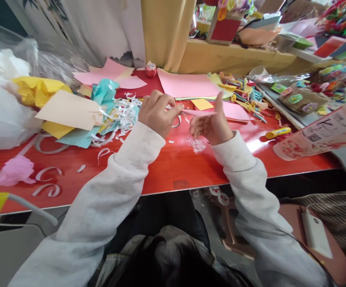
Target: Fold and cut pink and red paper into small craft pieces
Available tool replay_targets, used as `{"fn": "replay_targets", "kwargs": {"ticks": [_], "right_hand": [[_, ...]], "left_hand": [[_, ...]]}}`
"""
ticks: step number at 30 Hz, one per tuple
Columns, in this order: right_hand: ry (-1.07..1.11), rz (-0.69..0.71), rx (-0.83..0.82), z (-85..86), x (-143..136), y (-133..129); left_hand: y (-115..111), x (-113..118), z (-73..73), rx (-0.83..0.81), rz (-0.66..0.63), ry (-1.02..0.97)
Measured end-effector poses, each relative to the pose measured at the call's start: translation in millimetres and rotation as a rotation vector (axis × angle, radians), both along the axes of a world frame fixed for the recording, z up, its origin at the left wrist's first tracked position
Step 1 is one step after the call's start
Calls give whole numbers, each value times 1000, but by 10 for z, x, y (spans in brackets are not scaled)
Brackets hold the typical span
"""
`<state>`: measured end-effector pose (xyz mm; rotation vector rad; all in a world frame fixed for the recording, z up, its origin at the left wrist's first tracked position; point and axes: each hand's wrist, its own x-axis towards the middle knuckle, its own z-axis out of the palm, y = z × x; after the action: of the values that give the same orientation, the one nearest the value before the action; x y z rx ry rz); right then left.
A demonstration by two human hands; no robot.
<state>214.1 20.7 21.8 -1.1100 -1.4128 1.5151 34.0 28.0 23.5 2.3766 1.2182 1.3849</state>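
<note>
Over the red table [167,171], my left hand [157,113] pinches one end of a thin pink paper strip [197,113]. The strip runs across to my right hand [213,121], whose thumb points up and whose fingers are apart. The far end of the strip meets the right palm near the thumb. Below the right hand lies a small pile of white bits [196,145]. Behind both hands are a pink sheet [187,83] and a small yellow-orange paper [202,104].
Curly white paper shreds [128,113] and coloured papers [71,109] lie at the left. At the right are a yellow marker [278,132], a large patterned cup [319,131] lying tilted, and a heap of coloured rolled strips [247,93].
</note>
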Motion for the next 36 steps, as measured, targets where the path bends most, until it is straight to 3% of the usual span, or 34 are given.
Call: {"fn": "replay_targets", "kwargs": {"ticks": [3, 8, 13, 21, 27, 36], "right_hand": [[-4, 154, -16, 2, -71, -75], [46, -33, 113, -77, -172, -111], [36, -57, 204, -98, -174, -97], [-145, -7, 300, -56, -221, -149], [-230, -26, 318, -27, -245, -155], [-249, -18, 341, -44, -223, -140]], "left_hand": [[8, 2, -31, -107, -73, -52], [28, 59, -44, -382, -18, -300], [36, 59, -5, -753, -235, -474], [97, 47, -82, -775, -375, -617], [123, 69, -135, -783, -383, -722], [52, 92, -93, -856, -424, -791]]}}
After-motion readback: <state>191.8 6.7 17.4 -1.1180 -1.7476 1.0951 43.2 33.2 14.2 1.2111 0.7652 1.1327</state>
